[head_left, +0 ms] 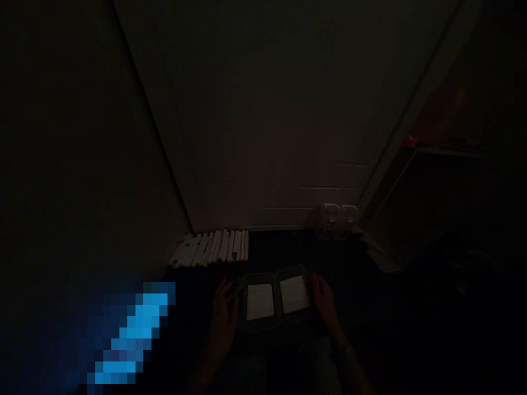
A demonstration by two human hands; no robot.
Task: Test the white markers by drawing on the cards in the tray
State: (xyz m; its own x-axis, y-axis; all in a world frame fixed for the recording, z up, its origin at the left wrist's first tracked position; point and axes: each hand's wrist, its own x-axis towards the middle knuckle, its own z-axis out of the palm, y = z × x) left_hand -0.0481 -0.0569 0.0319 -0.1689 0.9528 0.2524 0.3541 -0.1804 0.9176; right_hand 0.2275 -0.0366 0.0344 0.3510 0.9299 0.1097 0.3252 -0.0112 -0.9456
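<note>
The scene is very dark. An opened clear plastic case point(258, 328) lies spread in front of me like a book, its two halves side by side. A white paper stack or card point(260, 302) sits in the left half, and another white paper point(293, 294) in the right half. My right hand point(324, 299) pinches the outer edge of the right half, which is tilted slightly. Beside the left edge is my left hand point(225, 307), fingers a little bent and apart; whether they touch the case is hard to see.
A row of white marker pens point(216, 247) with coloured ends lies at the back left of the dark tabletop. Two small clear boxes with handles point(335, 222) stand at the back right, against a panel point(247, 137). A bright blue pixelated patch point(142, 318) shows at lower left.
</note>
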